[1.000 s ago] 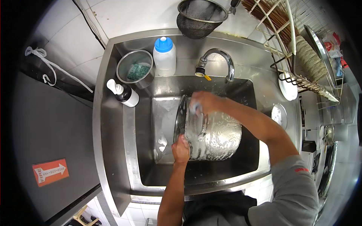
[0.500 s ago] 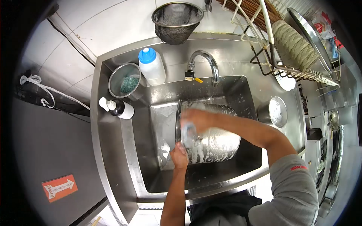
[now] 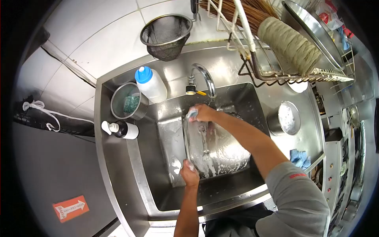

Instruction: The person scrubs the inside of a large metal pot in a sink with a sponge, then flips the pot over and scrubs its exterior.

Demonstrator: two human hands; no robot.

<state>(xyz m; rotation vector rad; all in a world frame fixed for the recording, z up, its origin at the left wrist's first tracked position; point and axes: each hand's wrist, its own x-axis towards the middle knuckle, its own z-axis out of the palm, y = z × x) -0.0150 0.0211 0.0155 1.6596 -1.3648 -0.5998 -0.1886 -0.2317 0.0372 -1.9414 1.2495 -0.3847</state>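
Note:
A large metal pot [image 3: 225, 146] lies on its side in the sink [image 3: 158, 197], streaked with white suds. My left hand [image 3: 190, 173] is closed around the near end of its rim. At the far end of that rim, my right hand [image 3: 203, 113] presses a pale bluish scrubbing pad [image 3: 192, 113] against the metal. The fingers are wrapped over the pad, so only part of it shows. A patch of foam [image 3: 176, 166] sits on the sink floor beside my left hand.
Behind the sink stands a curved faucet [image 3: 207, 79]. At left are a blue-capped bottle [image 3: 154, 89], a metal container [image 3: 118, 104] with a green scouring pad, and a pump bottle [image 3: 127, 130]. A sudsy metal container [image 3: 286, 118] and blue cloth [image 3: 300, 158] lie right, under a wire rack [image 3: 272, 75].
My right hand has moved with the pad toward the far end of the pot's rim. My left hand keeps its hold on the near end. The camera view has shifted slightly.

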